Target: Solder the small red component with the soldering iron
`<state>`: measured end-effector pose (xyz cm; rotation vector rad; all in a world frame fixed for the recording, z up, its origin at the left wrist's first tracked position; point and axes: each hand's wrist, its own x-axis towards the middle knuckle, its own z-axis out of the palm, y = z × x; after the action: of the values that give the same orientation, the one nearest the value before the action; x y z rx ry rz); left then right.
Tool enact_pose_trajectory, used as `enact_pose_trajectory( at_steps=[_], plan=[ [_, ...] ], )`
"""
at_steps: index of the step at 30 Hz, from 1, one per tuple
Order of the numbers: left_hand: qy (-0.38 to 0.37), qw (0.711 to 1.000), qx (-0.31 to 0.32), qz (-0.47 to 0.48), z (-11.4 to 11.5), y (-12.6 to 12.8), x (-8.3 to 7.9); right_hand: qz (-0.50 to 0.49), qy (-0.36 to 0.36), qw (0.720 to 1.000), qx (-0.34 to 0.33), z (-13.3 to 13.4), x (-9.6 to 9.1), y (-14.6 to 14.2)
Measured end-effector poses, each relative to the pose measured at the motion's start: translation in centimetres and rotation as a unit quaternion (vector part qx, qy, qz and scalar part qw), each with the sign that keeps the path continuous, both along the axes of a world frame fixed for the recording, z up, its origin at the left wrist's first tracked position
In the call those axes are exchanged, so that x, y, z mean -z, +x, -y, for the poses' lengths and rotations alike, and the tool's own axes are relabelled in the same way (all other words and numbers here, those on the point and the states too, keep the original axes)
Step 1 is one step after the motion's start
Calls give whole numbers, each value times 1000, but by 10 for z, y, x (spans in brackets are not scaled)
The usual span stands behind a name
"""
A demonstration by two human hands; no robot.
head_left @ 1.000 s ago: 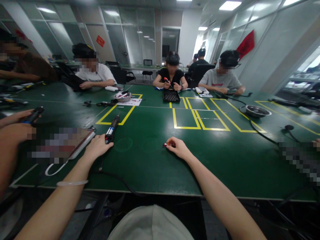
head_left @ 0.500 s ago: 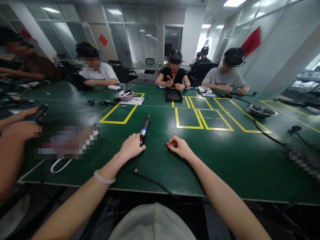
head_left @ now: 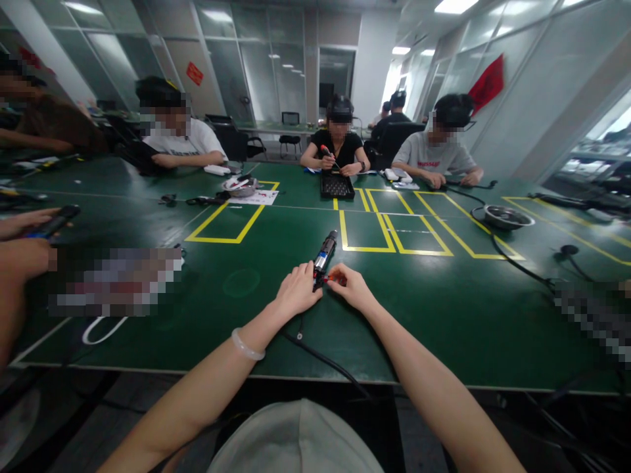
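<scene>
My left hand (head_left: 297,293) is closed around the rear of a black corded electric screwdriver (head_left: 323,255), whose tip points away from me over the green table (head_left: 276,315). Its black cable (head_left: 320,358) trails back off the near table edge. My right hand (head_left: 351,288) pinches a small red object (head_left: 334,280) right beside the tool's handle, the two hands almost touching. A pale bangle (head_left: 245,345) sits on my left wrist.
Yellow tape rectangles (head_left: 394,233) mark the table. A black tray (head_left: 337,186) lies before the person opposite, a metal bowl (head_left: 503,217) with a cable at right, a bowl and papers (head_left: 245,189) at left. Other people sit around; a neighbour's hands (head_left: 24,243) work at left.
My left hand has carried the screwdriver rightward across the table, from the far left to beside my right hand. My right hand has stayed put with the red object.
</scene>
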<state>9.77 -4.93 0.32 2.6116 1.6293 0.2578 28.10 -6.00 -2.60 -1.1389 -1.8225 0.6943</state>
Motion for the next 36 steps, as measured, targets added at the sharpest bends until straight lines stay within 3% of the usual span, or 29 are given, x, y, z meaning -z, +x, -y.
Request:
enact_pose_trajectory(
  at_steps=[16, 24, 30, 36],
  plan=[
    [-4, 999, 8, 35, 1, -2, 1, 60, 33, 998, 12, -2, 1, -8],
    [25, 999, -22, 17, 1, 2, 0, 12, 3, 1000, 20, 3, -7, -8],
    [40, 999, -31, 3, 3, 7, -3, 4, 16, 999, 30, 1, -1, -5],
    [32, 999, -21, -6, 2, -6, -8, 3, 15, 999, 43, -1, 4, 2]
  ],
)
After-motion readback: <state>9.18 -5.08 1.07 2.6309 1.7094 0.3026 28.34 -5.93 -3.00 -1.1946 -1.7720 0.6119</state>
